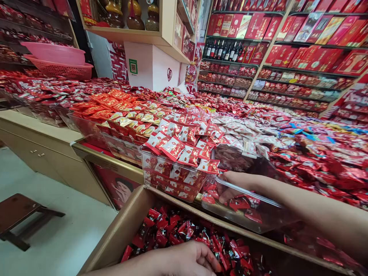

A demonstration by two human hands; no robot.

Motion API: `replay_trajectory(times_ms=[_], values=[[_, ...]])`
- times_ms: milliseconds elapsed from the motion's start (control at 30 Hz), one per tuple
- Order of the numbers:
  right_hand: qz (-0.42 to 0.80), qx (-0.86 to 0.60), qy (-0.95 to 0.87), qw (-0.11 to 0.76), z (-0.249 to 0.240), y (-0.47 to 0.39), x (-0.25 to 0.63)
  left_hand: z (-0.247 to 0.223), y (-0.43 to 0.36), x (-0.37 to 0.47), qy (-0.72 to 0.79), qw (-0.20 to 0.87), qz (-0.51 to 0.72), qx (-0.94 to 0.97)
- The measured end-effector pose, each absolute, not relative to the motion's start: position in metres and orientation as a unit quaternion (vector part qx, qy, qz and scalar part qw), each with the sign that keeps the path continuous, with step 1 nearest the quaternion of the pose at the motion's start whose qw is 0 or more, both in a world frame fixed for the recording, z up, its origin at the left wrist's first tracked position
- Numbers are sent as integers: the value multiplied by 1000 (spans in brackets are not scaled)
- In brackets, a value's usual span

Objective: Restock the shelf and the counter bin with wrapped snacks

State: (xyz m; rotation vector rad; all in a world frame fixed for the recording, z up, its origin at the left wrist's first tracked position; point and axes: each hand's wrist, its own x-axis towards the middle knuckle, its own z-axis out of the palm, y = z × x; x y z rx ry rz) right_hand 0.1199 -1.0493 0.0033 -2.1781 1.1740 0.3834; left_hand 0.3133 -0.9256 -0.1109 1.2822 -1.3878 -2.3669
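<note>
My left hand (191,258) is low in an open cardboard box (123,226), over loose red-and-black wrapped candies (175,228). Its fingers are curled inward among them, and whatever they hold is hidden. To the right, my right hand (235,184) reaches down into a clear plastic bin (244,214) with a few red wrapped candies (244,203) at its bottom. Its fingers point down behind the clear wall, partly hidden, so their grip is unclear. Beside that bin stands another clear bin (161,178), heaped with red-and-white packets (172,147).
Heaps of wrapped sweets (115,101) in clear bins cover the counter (43,128). Pink plastic baskets (57,61) sit on them at the left. A brown stool (20,214) stands on the floor. Behind, shelves hold red gift boxes (301,27) and bottles (221,51).
</note>
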Motion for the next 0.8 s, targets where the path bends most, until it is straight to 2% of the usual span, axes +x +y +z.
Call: replay_trajectory(times_ms=[200,433,600,800], values=[[92,-813,530,224,6,-1060,110,-105,-924,313,-455,64,-778,429],[180,-757,568,267,7,-1059,107,-103,-925,313,-454,59,-776,433],[206,-750,601,186,13,-1059,103,-107,-927,313,-454,60,-769,446],[248,-755,583,171,18,-1045,107,-108,-928,313,-465,53,-765,443]])
